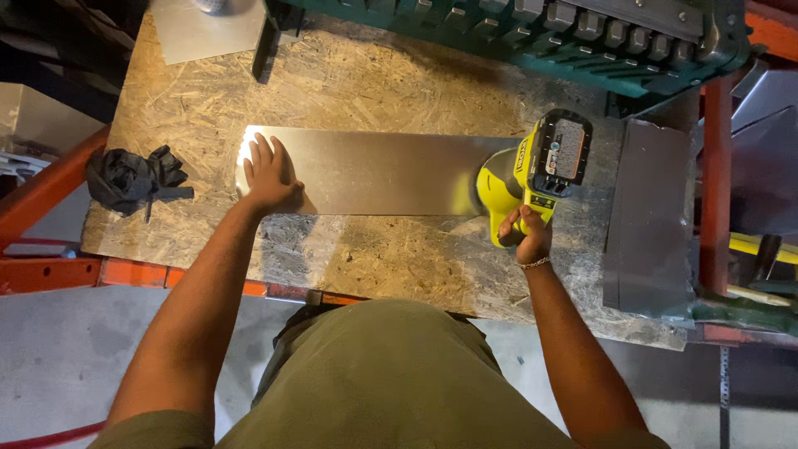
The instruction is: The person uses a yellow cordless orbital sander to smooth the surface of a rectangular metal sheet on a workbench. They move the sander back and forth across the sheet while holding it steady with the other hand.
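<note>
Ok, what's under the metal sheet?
The metal sheet lies flat on the chipboard bench top; the left hand presses one end. Anything beneath it is hidden.

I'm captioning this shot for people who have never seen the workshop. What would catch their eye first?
Probably the bright yellow power tool, gripped in the right hand at the right end of a long metal sheet. Next, the left hand pressed flat on the sheet's shiny left end, on a chipboard bench.

Metal sheet (382, 170) on bench (374, 258); gloves (133, 179) left, power tool (536, 170) right.
</note>
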